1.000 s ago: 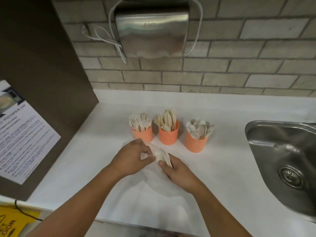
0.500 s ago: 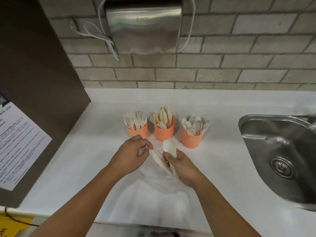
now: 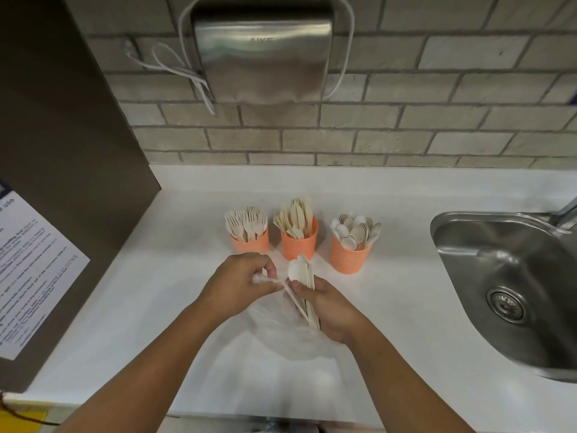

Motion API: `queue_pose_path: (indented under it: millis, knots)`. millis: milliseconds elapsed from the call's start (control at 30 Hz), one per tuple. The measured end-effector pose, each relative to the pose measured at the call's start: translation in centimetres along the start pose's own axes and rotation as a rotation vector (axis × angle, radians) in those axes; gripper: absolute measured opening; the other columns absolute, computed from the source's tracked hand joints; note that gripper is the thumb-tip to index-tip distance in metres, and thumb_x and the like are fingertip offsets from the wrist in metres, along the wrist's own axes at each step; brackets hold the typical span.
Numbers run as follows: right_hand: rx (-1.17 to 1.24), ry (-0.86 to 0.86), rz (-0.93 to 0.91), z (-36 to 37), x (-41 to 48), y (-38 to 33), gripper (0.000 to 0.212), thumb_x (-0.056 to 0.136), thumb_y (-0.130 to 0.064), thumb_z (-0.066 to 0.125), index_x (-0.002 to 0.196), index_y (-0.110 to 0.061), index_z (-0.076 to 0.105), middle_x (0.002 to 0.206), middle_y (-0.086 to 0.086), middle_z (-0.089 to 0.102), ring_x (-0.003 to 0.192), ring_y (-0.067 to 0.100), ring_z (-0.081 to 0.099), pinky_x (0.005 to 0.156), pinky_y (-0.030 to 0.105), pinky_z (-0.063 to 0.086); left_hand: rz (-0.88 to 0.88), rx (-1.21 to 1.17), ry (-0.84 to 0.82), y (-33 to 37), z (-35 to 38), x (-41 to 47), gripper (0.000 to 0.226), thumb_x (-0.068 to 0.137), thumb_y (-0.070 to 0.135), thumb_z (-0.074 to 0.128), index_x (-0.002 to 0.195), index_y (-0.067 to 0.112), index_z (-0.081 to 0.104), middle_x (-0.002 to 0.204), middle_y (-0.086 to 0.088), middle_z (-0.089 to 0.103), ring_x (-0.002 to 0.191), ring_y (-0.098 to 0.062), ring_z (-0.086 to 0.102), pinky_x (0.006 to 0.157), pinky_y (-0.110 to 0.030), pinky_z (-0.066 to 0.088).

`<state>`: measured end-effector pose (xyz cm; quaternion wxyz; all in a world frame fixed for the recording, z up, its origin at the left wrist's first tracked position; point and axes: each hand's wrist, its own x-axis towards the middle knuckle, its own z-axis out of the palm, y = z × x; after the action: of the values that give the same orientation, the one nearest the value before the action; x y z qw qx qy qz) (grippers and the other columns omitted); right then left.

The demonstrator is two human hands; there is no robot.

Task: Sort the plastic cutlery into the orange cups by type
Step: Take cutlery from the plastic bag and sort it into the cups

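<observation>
Three orange cups stand in a row on the white counter: the left cup (image 3: 251, 243) holds forks, the middle cup (image 3: 299, 246) holds knives, the right cup (image 3: 349, 256) holds spoons. Just in front of them, my right hand (image 3: 332, 310) grips a bundle of pale spoons (image 3: 301, 273), bowls pointing up toward the cups. My left hand (image 3: 242, 284) pinches the edge of a clear plastic bag (image 3: 281, 335) that lies crumpled under both hands, and also touches one piece of cutlery at the bundle.
A steel sink (image 3: 512, 289) is set into the counter at the right. A dark panel with a printed notice (image 3: 28, 273) walls off the left side. A steel hand dryer (image 3: 262, 54) hangs on the brick wall above the cups.
My right hand has drawn the bundle of spoons up out of the bag and holds it more upright. My left hand keeps its pinch on the bag.
</observation>
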<state>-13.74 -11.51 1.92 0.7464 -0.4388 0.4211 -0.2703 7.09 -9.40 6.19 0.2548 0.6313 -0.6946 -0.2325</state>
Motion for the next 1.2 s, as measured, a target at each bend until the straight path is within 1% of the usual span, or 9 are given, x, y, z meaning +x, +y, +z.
queue_pose_path:
  millis: [167,267,500,600,667,767,867,1067,1200]
  knots:
    - [-0.029,0.053,-0.031,-0.4,0.2,0.0,0.019,0.106,-0.028,0.057,0.113,-0.014,0.067,0.096,0.005,0.069,0.09,0.022,0.063,0.08,0.035,0.052,0.048,-0.139,0.003,0.0,-0.4,0.1,0.023,0.08,0.018,0.089,0.085,0.028,0.069,0.093,0.012,0.069,0.086,-0.011,0.063,0.073,-0.023,0.049]
    - [-0.155,0.11,-0.093,-0.7,0.4,0.3,0.026,0.107,-0.031,0.053,0.105,-0.009,0.067,0.087,0.003,0.064,0.085,0.017,0.058,0.086,0.035,0.046,-0.006,-0.227,-0.052,0.7,-0.9,-0.1,0.033,0.087,0.009,0.079,0.106,0.036,0.075,0.093,0.01,0.072,0.091,-0.006,0.067,0.079,-0.011,0.048]
    - [-0.242,0.093,-0.155,-0.1,0.3,0.4,0.021,0.11,-0.03,0.047,0.114,-0.019,0.063,0.098,-0.003,0.075,0.086,0.01,0.07,0.081,0.023,0.056,-0.083,-0.102,-0.195,0.8,-1.6,0.1,0.022,0.085,0.026,0.077,0.096,0.045,0.08,0.104,0.023,0.076,0.105,-0.001,0.066,0.095,-0.025,0.051]
    - [-0.341,0.11,-0.218,0.1,0.2,0.6,0.02,0.11,-0.03,0.046,0.111,-0.02,0.063,0.102,0.001,0.075,0.091,0.014,0.072,0.081,0.027,0.057,-0.115,-0.124,-0.19,1.0,-1.6,0.0,0.008,0.084,0.029,0.083,0.086,0.037,0.082,0.095,0.023,0.077,0.097,0.002,0.069,0.089,-0.021,0.052]
    - [-0.392,0.164,-0.295,0.1,0.2,1.1,0.016,0.109,-0.03,0.048,0.108,-0.023,0.062,0.098,-0.003,0.074,0.09,0.005,0.07,0.082,0.023,0.054,-0.145,-0.137,-0.151,0.8,-1.4,0.0,0.002,0.086,0.035,0.084,0.083,0.034,0.083,0.087,0.023,0.076,0.091,0.001,0.069,0.083,-0.021,0.052]
    - [-0.506,0.176,-0.405,0.0,0.2,1.3,0.015,0.109,-0.034,0.047,0.115,-0.028,0.06,0.102,-0.012,0.071,0.102,0.003,0.066,0.091,0.019,0.049,-0.274,-0.156,-0.087,0.1,-1.1,0.3,0.018,0.087,0.048,0.08,0.079,0.031,0.082,0.08,0.013,0.073,0.076,-0.001,0.065,0.071,-0.019,0.044]
    - [-0.737,0.146,-0.462,0.3,0.7,1.8,0.022,0.108,-0.038,0.048,0.114,-0.02,0.058,0.106,-0.007,0.063,0.1,0.006,0.058,0.091,0.025,0.046,-0.419,-0.258,-0.097,0.3,-0.9,0.2,0.029,0.091,0.045,0.077,0.073,0.023,0.081,0.066,0.003,0.065,0.06,-0.009,0.052,0.061,-0.024,0.039]
    - [-0.796,0.098,-0.523,1.3,1.6,2.3,0.026,0.108,-0.029,0.049,0.133,-0.025,0.047,0.122,-0.01,0.058,0.107,0.006,0.058,0.094,0.025,0.047,-0.694,-0.736,-0.091,0.9,-0.5,0.2,0.025,0.095,0.03,0.075,0.098,0.007,0.081,0.094,-0.013,0.078,0.074,-0.02,0.07,0.07,-0.026,0.05]
    - [-0.756,0.105,-0.472,1.4,1.7,2.0,0.024,0.108,-0.028,0.047,0.132,-0.031,0.045,0.119,-0.012,0.059,0.104,0.001,0.058,0.09,0.016,0.044,-0.752,-0.909,-0.096,0.8,-0.8,0.2,0.024,0.098,0.024,0.072,0.102,0.001,0.078,0.094,-0.015,0.078,0.069,-0.02,0.073,0.062,-0.024,0.056]
